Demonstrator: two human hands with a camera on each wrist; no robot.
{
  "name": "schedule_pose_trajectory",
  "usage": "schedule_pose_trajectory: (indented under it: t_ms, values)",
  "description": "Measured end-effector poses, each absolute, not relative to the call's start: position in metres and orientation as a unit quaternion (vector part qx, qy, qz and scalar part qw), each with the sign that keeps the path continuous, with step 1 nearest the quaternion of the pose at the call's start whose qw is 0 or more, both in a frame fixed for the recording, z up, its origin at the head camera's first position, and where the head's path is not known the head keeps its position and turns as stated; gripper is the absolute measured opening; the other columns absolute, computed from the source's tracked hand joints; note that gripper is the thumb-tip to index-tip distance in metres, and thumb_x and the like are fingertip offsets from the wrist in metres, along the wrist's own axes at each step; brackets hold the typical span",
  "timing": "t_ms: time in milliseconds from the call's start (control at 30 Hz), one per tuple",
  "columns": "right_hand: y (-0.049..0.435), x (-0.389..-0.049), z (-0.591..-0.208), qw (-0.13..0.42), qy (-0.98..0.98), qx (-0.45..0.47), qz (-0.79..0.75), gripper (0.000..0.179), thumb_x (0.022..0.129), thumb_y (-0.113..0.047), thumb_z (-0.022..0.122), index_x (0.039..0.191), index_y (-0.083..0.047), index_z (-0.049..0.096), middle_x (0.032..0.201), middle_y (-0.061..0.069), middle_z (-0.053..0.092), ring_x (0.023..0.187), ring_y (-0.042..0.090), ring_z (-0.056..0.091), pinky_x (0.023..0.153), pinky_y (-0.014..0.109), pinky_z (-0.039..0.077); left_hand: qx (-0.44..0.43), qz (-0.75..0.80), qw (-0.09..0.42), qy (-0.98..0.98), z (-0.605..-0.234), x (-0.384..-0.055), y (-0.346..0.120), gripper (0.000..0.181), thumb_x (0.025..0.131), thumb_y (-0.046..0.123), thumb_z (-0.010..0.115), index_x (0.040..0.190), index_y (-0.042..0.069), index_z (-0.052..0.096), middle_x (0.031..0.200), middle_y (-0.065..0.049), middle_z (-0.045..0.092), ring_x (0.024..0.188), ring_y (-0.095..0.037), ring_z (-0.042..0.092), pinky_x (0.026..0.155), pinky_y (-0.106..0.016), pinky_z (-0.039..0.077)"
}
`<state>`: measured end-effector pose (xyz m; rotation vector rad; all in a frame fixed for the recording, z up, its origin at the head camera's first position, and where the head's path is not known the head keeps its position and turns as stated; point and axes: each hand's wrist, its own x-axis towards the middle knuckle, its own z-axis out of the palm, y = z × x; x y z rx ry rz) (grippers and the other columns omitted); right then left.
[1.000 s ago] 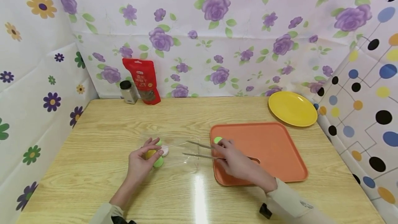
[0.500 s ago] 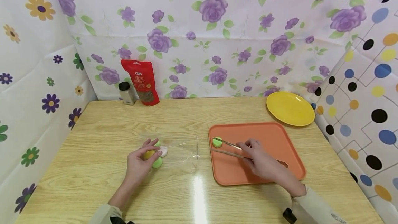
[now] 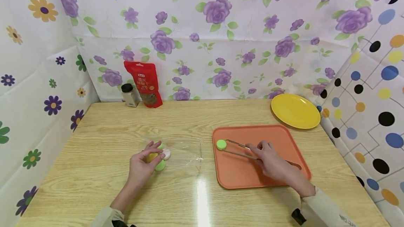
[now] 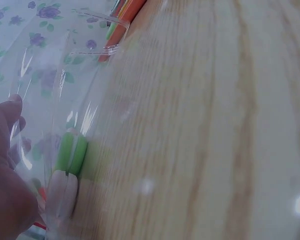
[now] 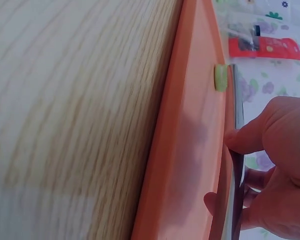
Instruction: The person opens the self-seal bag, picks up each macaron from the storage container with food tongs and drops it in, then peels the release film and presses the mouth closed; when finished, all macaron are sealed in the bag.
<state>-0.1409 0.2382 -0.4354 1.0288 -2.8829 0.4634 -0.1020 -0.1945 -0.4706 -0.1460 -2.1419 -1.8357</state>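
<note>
My left hand [image 3: 141, 164] pinches the upper layer of a clear plastic bag [image 3: 186, 152] lying on the table, its open end towards the tray. Inside the bag are several macarons: a green macaron [image 3: 160, 165], a yellow macaron [image 3: 151, 156] and a pale pink or white macaron [image 3: 166, 153], partly behind the fingers. My right hand [image 3: 273, 162] holds metal tongs [image 3: 238, 154] over an orange tray [image 3: 233, 179]. Just left of the spread tong tips, a green macaron [image 3: 221, 144] lies by the tray's left edge. The right wrist view shows this macaron [image 5: 220, 77] beside the tongs.
A yellow plate [image 3: 295, 110] sits at the back right, behind the tray. At the back left stand a black-capped shaker bottle [image 3: 129, 95] and a red pouch [image 3: 145, 83] against the flowered cloth. Bare table [image 3: 176, 118] lies between them and the bag.
My right hand has drawn the tongs rightward, from over the bag's open end to over the tray, and their tips have come off the green macaron. The left hand holds still.
</note>
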Motion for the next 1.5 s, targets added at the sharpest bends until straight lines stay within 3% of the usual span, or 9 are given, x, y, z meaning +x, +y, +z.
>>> schedule_pose_trajectory:
  t_ms: [367, 1000, 1500]
  values:
    - [0.231, -0.15, -0.443, 0.015, -0.94, 0.317, 0.129, 0.053, 0.086, 0.011, 0.071, 0.136, -0.003, 0.059, 0.098, 0.01, 0.047, 0.083, 0.026, 0.041, 0.063, 0.033, 0.039, -0.063, -0.643, 0.161, -0.746, -0.471, -0.102, -0.195, 0.01, 0.082, -0.014, 0.075, 0.09, -0.008, 0.073, 0.122, -0.03, 0.063, 0.136, -0.05, 0.037, 0.11, -0.017, 0.03]
    - [0.221, -0.159, -0.448, 0.019, -0.94, 0.313, 0.135, 0.05, 0.087, 0.013, 0.068, 0.132, -0.008, 0.061, 0.1, 0.01, 0.046, 0.083, 0.028, 0.038, 0.061, 0.033, 0.035, -0.068, -0.645, 0.162, -0.743, -0.473, -0.103, -0.196, 0.01, 0.082, -0.015, 0.074, 0.091, -0.009, 0.072, 0.121, -0.034, 0.061, 0.136, -0.051, 0.036, 0.111, -0.019, 0.03]
    - [0.21, -0.146, -0.437, 0.024, -0.928, 0.343, 0.143, 0.051, 0.089, 0.011, 0.067, 0.135, -0.009, 0.06, 0.103, 0.007, 0.046, 0.084, 0.023, 0.036, 0.064, 0.031, 0.036, -0.058, -0.642, 0.158, -0.748, -0.471, -0.102, -0.194, 0.01, 0.083, -0.012, 0.075, 0.092, -0.008, 0.073, 0.122, -0.03, 0.063, 0.137, -0.048, 0.037, 0.112, -0.022, 0.03]
